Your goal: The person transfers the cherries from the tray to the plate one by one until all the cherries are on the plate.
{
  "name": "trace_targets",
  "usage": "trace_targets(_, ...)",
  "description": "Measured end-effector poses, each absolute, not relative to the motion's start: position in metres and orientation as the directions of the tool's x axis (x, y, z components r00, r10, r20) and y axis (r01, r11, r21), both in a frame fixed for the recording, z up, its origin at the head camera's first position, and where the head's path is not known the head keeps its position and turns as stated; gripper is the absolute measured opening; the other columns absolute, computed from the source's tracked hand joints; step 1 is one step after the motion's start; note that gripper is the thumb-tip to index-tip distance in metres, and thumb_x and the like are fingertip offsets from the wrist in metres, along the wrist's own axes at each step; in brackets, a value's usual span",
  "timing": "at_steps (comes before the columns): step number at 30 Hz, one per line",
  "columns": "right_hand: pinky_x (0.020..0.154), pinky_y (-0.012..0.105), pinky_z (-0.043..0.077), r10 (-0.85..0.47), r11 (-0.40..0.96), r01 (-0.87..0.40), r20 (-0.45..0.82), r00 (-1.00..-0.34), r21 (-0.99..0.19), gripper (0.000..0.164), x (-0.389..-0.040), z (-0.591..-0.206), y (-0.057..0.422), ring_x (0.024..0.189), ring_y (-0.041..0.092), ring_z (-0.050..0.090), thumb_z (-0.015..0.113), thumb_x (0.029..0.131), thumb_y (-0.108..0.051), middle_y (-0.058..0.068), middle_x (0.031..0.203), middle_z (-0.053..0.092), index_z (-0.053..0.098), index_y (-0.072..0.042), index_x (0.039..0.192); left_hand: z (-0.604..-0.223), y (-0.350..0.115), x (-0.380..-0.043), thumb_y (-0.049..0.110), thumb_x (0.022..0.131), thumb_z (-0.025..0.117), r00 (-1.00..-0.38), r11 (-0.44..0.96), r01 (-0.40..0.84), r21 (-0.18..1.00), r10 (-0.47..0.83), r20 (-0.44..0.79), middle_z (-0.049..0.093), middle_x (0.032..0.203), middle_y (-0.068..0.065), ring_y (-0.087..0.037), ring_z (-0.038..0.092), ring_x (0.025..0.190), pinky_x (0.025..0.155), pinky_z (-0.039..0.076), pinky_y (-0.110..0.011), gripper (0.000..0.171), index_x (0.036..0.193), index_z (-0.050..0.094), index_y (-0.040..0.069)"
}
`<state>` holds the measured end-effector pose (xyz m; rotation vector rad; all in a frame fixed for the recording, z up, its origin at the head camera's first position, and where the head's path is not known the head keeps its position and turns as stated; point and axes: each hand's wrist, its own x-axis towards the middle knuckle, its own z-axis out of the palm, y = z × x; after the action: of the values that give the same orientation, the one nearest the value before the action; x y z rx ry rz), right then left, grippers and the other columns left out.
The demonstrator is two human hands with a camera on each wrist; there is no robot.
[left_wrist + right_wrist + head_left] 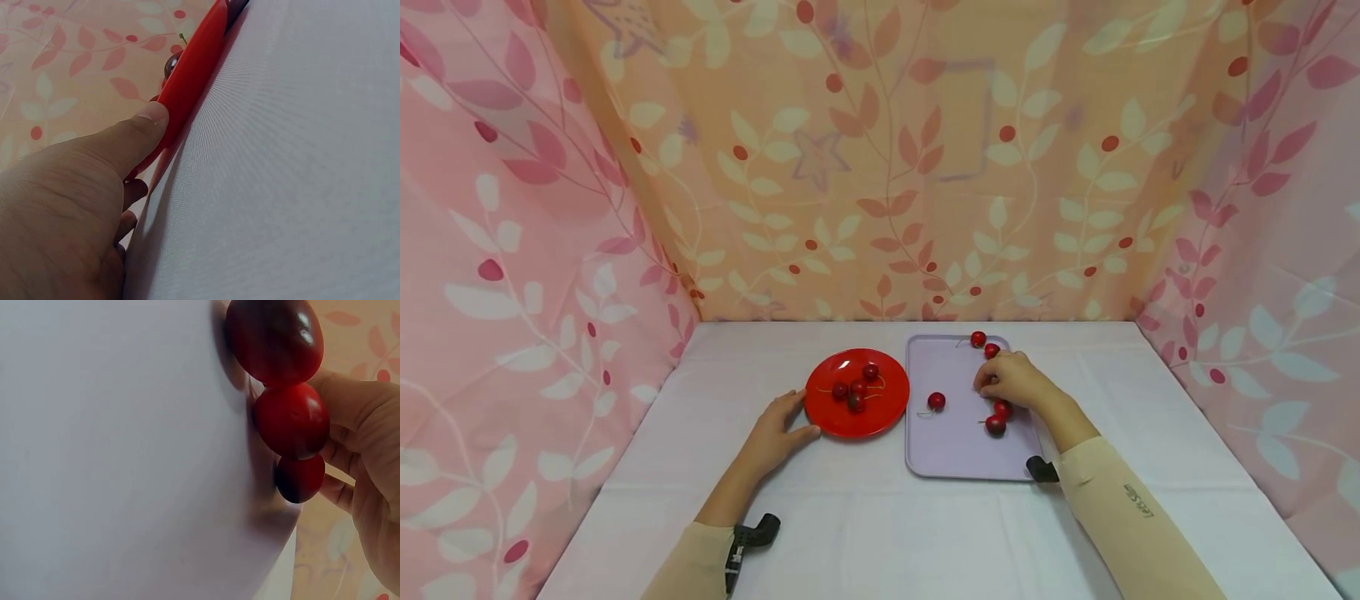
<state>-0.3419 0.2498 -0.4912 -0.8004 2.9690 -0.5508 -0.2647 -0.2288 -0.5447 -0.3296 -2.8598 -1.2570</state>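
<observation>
My left hand point(775, 437) holds the rim of a red plate point(827, 422). The left wrist view shows the thumb point(153, 115) on the plate's edge, with other fingers behind it. Several dark red cherries point(856, 402) with thin stems lie on the plate. Over the lilac tray point(951, 454) my right hand point(1018, 379) reaches down with bent fingers. Two cherries point(996, 425) lie just below this hand on the tray. In the right wrist view a large cherry point(275, 340) and others hide the fingertips, so I cannot tell whether they pinch anything.
Two more cherries point(978, 339) are at the tray's far right edge, and a single cherry point(936, 401) lies at its left side. The plate sits close beside the tray on a white tablecloth point(865, 533). Patterned curtains point(887, 167) rise behind and on both sides.
</observation>
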Motion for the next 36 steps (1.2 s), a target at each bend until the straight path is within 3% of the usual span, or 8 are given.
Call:
trace_targets(12,0.098,0.054,0.035,-0.468,0.768,-0.507,0.198,-0.861,-0.392,0.012,-0.335,-0.473,0.248,0.099,0.024,0.058,0.079,0.087,-0.013,-0.007,0.091,0.076,0.082,-0.013,0.099,-0.545,-0.229,-0.264,0.043,0.088,0.079,-0.977,0.662,0.198,0.723,0.189,0.094,0.042,0.161,-0.013,-0.038,0.03,0.152,0.119,0.028,-0.064,0.085,0.158,0.041,0.014)
trace_targets(18,0.092,0.048,0.035,-0.426,0.777,-0.491,0.244,-0.871,-0.393,0.009,-0.332,-0.46,0.243,0.094,0.029,0.057,0.08,0.088,-0.017,-0.009,0.084,0.073,0.081,-0.013,0.097,-0.546,-0.229,-0.265,0.045,0.088,0.08,-0.979,0.651,0.186,0.736,0.187,0.082,0.041,0.162,-0.012,-0.037,0.029,0.153,0.12,0.027,-0.063,0.085,0.158,0.041,0.015)
trace_targets(25,0.09,0.044,0.039,-0.347,0.789,-0.447,0.295,-0.89,-0.421,0.006,-0.331,-0.456,0.234,0.092,0.02,0.058,0.08,0.089,-0.021,-0.004,0.086,0.072,0.078,-0.017,0.093,-0.546,-0.229,-0.265,0.046,0.087,0.08,-0.978,0.638,0.191,0.746,0.189,0.089,0.042,0.161,-0.013,-0.037,0.03,0.153,0.12,0.028,-0.063,0.086,0.157,0.042,0.015)
trace_targets(36,0.084,0.04,0.051,-0.266,0.705,-0.421,0.337,-0.903,-0.571,0.004,-0.324,-0.45,0.215,0.093,0.027,0.061,0.078,0.09,-0.017,-0.001,0.09,0.072,0.078,-0.017,0.095,-0.544,-0.228,-0.263,0.046,0.088,0.079,-0.977,0.643,0.194,0.741,0.194,0.088,0.042,0.161,-0.013,-0.037,0.031,0.152,0.119,0.03,-0.063,0.086,0.158,0.042,0.014)
